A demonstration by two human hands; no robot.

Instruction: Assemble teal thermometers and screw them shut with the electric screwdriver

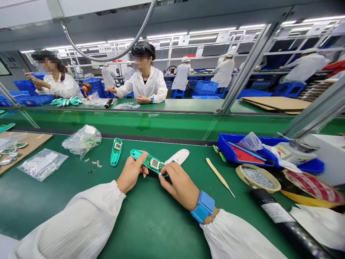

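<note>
A teal plastic housing with a green circuit board (155, 163) and a small square display is held up over the green bench. Its left end is gripped between the thumb and fingers of my left hand (132, 171). My right hand (179, 183), with a blue band on its wrist, pinches the right end of the same housing; whether a small part is also between those fingertips is hidden. Just behind my right fingers lies a white elongated cover (178, 157). A second teal housing with a board (116, 152) lies on the bench left of my hands.
Several tiny metal parts (97, 164) and plastic bags (43, 163) lie to the left. On the right are a pale-handled tool (219, 176), a dish of screws (257, 176), a blue bin (223, 144) and a black roll (272, 208). Co-workers sit beyond a clear partition (172, 126).
</note>
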